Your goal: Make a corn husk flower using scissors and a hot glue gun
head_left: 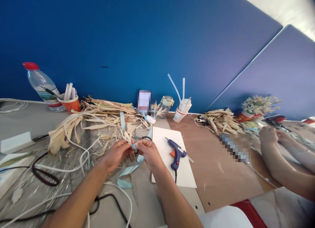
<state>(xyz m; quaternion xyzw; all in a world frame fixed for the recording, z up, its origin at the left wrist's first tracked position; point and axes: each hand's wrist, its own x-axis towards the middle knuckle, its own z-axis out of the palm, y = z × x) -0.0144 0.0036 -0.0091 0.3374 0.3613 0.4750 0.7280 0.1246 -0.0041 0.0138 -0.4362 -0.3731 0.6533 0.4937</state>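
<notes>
Between my hands is a small bundle of pale dried husk [129,133], its frayed top pointing up. My left hand [117,153] pinches its lower part. At the same spot my right hand [147,152] has its fingers closed on a light blue ribbon [128,171], which loops down onto the table below. Scissors [147,138] with dark handles lie just behind my fingers. To the right, a blue glue gun [176,152] rests on a white sheet [189,175].
Dried husks [110,106], white cables [73,169] and thin wires spread over the left side. A bottle [44,87], a red cup [71,104], a phone [144,101] and a cup with straws [180,114] stand along the blue partition. Another person's arms [278,155] are at right.
</notes>
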